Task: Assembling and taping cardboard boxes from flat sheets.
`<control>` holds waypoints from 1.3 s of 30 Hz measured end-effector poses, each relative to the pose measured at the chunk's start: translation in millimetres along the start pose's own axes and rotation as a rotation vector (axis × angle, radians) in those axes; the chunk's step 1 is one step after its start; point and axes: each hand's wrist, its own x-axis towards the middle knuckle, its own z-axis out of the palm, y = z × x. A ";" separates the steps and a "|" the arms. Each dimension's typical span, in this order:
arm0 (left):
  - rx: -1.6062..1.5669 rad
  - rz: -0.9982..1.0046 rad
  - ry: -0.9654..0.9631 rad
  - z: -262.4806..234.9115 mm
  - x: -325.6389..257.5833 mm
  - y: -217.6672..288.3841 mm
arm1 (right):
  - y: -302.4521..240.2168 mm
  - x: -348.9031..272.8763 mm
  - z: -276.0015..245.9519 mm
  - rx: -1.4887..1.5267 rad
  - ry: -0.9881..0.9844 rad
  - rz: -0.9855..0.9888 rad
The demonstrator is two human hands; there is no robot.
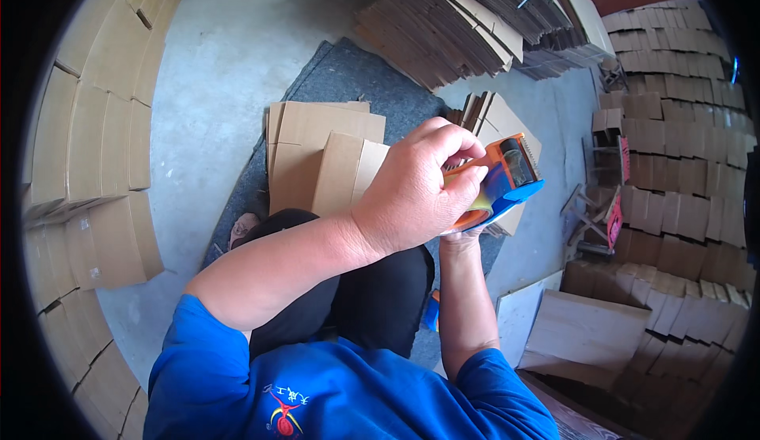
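Note:
A blue and orange hand-held tape dispenser (514,177) is raised in front of my lap, its toothed edge and dark roller toward the upper right. My right hand (462,240) grips it from below; most of those fingers are hidden behind it. Across the yellowish tape roll (479,205) reaches my left hand (419,182), thumb and forefinger curled toward each other beside the roll. Whether a strip of tape is between those fingertips is too small to tell. Beneath my hands stands a brown cardboard box (342,172), next to flat cardboard sheets (305,127).
A dark grey mat (340,72) covers the floor ahead. Stacked cartons (103,131) line the left side; bundled flat cardboard (475,12) stands at the far right. Folding stools (606,210) and high rows of cardboard (673,131) are on the right. Another blue and orange object (431,310) lies beside my leg.

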 end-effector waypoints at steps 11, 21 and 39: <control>0.087 0.014 -0.083 1.1 -6.8 11.4 | -14.3 -22.9 -0.3 -0.025 -0.077 0.048; 0.444 0.765 -0.074 -15.0 -1.5 -3.1 | -50.8 -25.9 6.1 -0.299 -0.043 0.212; -0.073 -0.119 -0.148 -49.7 -48.7 -33.0 | -91.4 -34.9 36.7 -1.030 -0.223 -0.114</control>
